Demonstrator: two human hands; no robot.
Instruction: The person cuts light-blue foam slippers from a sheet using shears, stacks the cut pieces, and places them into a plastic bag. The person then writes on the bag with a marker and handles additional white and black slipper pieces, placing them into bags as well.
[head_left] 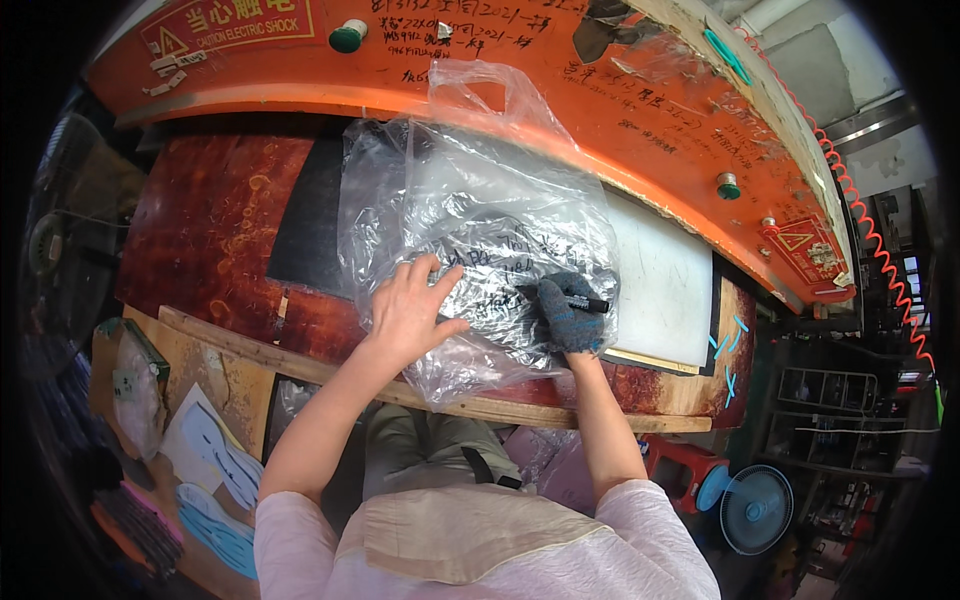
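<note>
A clear plastic bag [480, 190] lies spread over the work surface in front of me, with handwritten black marks on its lower half. My right hand [570, 315], in a dark grey glove, is closed around a black marker pen [588, 303] and rests on the marked part of the bag. On the bag's left side lies my bare left hand [408, 315], its fingers spread and pressing on the plastic. The pen's tip is hard to make out against the black marks. The bag's handle loop reaches up onto the orange machine beam.
An orange machine beam [380, 75] with green buttons spans the far side. Under the bag are a white board [665, 290] and a black sheet [310, 220] on a reddish wooden table [215, 210]. Blue-patterned cut pieces [215, 525] lie lower left; a fan [756, 508] and red stool [680, 470] stand lower right.
</note>
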